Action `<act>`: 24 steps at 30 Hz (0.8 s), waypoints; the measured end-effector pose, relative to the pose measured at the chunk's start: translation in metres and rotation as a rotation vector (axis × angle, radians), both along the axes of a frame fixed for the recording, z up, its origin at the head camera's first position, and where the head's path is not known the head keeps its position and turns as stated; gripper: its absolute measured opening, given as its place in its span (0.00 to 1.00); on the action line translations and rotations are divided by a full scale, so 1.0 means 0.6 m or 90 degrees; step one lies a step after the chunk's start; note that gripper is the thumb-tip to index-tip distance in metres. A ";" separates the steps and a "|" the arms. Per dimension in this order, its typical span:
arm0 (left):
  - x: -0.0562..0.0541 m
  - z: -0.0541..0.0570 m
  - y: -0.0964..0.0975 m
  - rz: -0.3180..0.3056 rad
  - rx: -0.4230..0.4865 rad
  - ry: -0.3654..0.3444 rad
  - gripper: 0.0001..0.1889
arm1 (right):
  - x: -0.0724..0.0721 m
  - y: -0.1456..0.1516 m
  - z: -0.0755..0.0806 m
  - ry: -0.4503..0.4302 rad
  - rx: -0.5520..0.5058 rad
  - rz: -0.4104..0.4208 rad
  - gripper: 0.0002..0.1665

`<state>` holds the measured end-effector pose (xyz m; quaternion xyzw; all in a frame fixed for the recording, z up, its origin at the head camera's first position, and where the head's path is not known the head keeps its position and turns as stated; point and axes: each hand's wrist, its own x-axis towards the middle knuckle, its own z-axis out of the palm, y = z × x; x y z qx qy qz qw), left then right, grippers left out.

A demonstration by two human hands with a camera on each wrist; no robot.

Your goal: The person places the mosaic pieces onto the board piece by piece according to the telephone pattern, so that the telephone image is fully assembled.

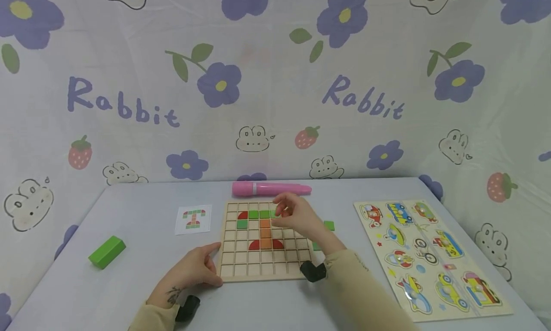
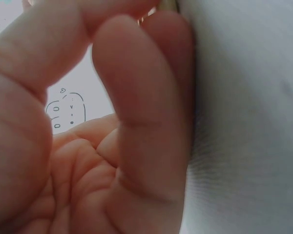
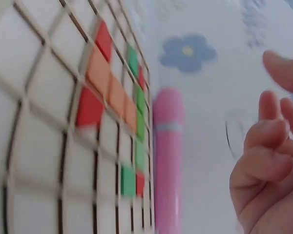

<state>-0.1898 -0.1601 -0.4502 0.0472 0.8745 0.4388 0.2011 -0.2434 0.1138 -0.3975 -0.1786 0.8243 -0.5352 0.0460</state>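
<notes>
A wooden grid board (image 1: 241, 270) lies in front of me. Orange squares (image 1: 265, 234) form a column between two red quarter-round pieces (image 1: 254, 245); a row of green squares (image 1: 253, 214) tops it. The right wrist view shows another red piece (image 3: 140, 184) and green square (image 3: 128, 181) at the row's end, behind my right hand in the head view. That right hand (image 1: 297, 216) hovers over the board's upper right, fingers loosely bent and holding nothing. My left hand (image 1: 189, 269) rests thumb and index fingertip against the board's left edge, near the lower corner.
A pattern card (image 1: 193, 219) lies left of the board, and farther left a green block (image 1: 107, 252). Behind the board lies a thick pink marker (image 1: 271, 189). Loose green squares (image 1: 329, 225) sit right of it. A picture puzzle board (image 1: 430, 264) covers the table's right side.
</notes>
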 end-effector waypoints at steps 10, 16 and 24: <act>-0.001 -0.004 0.000 -0.003 -0.003 -0.002 0.49 | -0.030 0.130 -0.045 -0.059 0.048 -0.208 0.24; 0.000 -0.002 0.000 -0.004 0.001 0.002 0.49 | -0.033 0.171 -0.075 -0.169 0.070 -0.292 0.29; -0.001 -0.006 -0.002 -0.012 0.016 0.009 0.49 | -0.031 0.183 -0.101 -0.199 0.119 -0.323 0.30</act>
